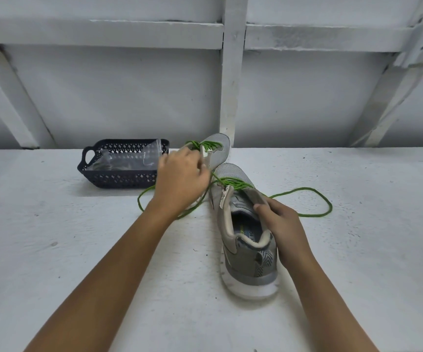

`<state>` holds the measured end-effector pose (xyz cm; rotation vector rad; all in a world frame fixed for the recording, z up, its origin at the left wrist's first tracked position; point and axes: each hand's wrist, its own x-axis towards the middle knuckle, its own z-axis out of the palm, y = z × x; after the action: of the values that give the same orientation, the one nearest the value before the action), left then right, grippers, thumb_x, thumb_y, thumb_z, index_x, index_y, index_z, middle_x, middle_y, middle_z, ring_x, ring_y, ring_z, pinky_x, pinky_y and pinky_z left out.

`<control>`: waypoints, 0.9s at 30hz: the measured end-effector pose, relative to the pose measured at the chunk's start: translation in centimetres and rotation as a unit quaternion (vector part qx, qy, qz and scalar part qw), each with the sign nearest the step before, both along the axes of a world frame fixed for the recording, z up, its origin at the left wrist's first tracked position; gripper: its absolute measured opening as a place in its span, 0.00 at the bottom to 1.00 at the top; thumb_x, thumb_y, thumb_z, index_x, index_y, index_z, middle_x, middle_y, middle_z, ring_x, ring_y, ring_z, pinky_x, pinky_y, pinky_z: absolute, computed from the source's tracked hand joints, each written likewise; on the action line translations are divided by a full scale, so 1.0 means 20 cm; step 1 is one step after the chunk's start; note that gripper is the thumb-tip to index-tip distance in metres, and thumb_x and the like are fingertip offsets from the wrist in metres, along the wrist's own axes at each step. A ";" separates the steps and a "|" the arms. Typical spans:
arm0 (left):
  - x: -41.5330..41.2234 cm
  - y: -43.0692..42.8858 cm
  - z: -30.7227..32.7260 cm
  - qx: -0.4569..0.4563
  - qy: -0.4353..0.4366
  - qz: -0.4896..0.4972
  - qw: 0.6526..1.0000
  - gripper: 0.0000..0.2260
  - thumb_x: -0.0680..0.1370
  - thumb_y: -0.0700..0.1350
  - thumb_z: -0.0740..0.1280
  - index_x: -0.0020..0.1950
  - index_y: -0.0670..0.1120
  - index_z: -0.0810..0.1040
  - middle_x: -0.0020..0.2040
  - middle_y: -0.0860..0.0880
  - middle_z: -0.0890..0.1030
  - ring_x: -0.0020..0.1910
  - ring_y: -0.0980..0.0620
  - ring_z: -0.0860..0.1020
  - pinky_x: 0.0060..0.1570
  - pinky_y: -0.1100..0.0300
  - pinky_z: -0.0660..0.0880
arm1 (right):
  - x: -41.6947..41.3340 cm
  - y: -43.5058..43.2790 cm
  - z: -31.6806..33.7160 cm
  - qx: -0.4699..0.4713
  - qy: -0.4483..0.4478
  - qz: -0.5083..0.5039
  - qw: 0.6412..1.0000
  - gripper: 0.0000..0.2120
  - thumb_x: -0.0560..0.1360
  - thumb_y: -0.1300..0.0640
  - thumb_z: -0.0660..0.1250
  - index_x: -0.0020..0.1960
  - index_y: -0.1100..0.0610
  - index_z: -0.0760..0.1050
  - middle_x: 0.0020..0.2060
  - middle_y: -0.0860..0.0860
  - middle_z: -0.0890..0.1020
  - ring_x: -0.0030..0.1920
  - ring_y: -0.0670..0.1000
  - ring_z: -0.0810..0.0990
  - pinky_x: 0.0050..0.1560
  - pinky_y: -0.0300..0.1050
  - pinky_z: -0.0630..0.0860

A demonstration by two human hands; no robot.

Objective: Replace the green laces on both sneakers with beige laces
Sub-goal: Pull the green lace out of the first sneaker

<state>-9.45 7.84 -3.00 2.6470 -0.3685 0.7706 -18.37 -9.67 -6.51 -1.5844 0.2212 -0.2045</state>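
Two grey sneakers stand on a white surface. The near sneaker [246, 237] has its heel toward me, and its green lace [307, 199] is partly pulled out, trailing in loops to both sides. My right hand [281, 229] grips this sneaker's collar at the right side. My left hand [182, 179] pinches a strand of the green lace near the eyelets. Behind it, the far sneaker [218, 151] is partly hidden by my left hand, with its green lace [205, 144] still threaded.
A dark blue perforated basket [119, 179] sits at the back left, holding a clear plastic bag [129, 158]. A white panelled wall [230, 85] rises right behind the surface. The white surface [78, 250] stretches to both sides.
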 end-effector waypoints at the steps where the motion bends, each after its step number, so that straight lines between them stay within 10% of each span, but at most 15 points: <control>1: 0.00 0.01 0.01 -0.008 0.001 0.038 0.999 0.11 0.77 0.47 0.59 0.47 0.43 0.78 0.47 0.47 0.78 0.50 0.45 0.74 0.59 0.49 0.64 | 0.00 0.00 0.00 0.002 0.000 0.000 1.000 0.13 0.75 0.65 0.63 0.53 0.54 0.82 0.43 0.47 0.84 0.45 0.44 0.80 0.41 0.28 0.74; 5: -0.03 0.04 0.01 0.034 0.015 0.126 0.991 0.12 0.77 0.46 0.60 0.57 0.43 0.77 0.55 0.44 0.77 0.59 0.42 0.72 0.66 0.42 0.59 | 0.00 0.00 0.00 0.002 -0.001 0.004 1.000 0.14 0.75 0.65 0.63 0.56 0.55 0.82 0.46 0.48 0.84 0.47 0.45 0.80 0.41 0.27 0.73; 10: -0.04 -0.02 -0.06 0.137 -0.061 -0.079 0.986 0.08 0.72 0.44 0.68 0.50 0.47 0.81 0.51 0.46 0.79 0.56 0.44 0.76 0.64 0.31 0.58 | 0.00 0.00 0.00 -0.005 -0.003 0.008 1.000 0.14 0.75 0.64 0.63 0.56 0.55 0.82 0.46 0.48 0.84 0.46 0.44 0.80 0.41 0.27 0.73; 14: -0.05 -0.06 -0.09 0.170 0.017 -0.113 0.979 0.08 0.78 0.46 0.63 0.51 0.46 0.80 0.50 0.48 0.79 0.56 0.46 0.75 0.68 0.40 0.55 | 0.00 0.00 0.00 0.000 -0.004 0.010 1.000 0.14 0.75 0.65 0.62 0.56 0.54 0.81 0.48 0.49 0.84 0.49 0.46 0.80 0.46 0.32 0.75; 20: -0.03 0.00 -0.08 0.093 -0.082 -0.032 0.992 0.03 0.72 0.43 0.66 0.41 0.46 0.79 0.40 0.49 0.79 0.40 0.46 0.77 0.43 0.55 0.56 | 0.00 -0.01 -0.01 -0.006 0.003 0.006 1.000 0.13 0.75 0.64 0.63 0.56 0.54 0.82 0.45 0.48 0.84 0.48 0.46 0.80 0.43 0.31 0.74; 27: -0.14 0.15 -0.02 -0.016 0.096 -0.078 0.992 0.16 0.70 0.53 0.55 0.39 0.45 0.79 0.37 0.53 0.74 0.39 0.51 0.72 0.40 0.58 0.67 | 0.01 -0.03 -0.02 -0.033 0.011 0.018 0.999 0.10 0.77 0.58 0.65 0.55 0.53 0.82 0.48 0.48 0.84 0.51 0.46 0.80 0.51 0.38 0.74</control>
<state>-12.28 10.79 -3.36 2.5963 -0.4985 0.4646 -18.10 -10.17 -6.84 -1.6549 0.2037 -0.1673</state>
